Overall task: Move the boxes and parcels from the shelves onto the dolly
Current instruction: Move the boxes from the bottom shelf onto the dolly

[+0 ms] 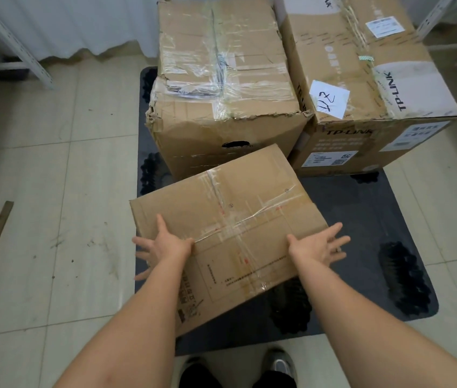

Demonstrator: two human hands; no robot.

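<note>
The flat brown cardboard box with clear tape (230,233) is tipped over the near part of the dark grey plastic dolly (361,219). Its far edge points up toward the other boxes and its near corner hangs low toward the person's feet. Its long side runs from left to right, between the two hands. The left hand (165,245) presses on the box's left edge with its fingers (140,243) spread wide and straight. The right hand (317,245) is at the right edge, with its fingers also spread; I think it touches the box, but that is hard to see. Both hands are about as near as each other.

Just behind stands a big torn brown cardboard box (221,88), very close to the flat one. Beside that sits a brown TP-LINK cardboard box with a white paper note (361,79). The bare part of the dolly is on the right. The pale tiled floor (39,177) is all around.
</note>
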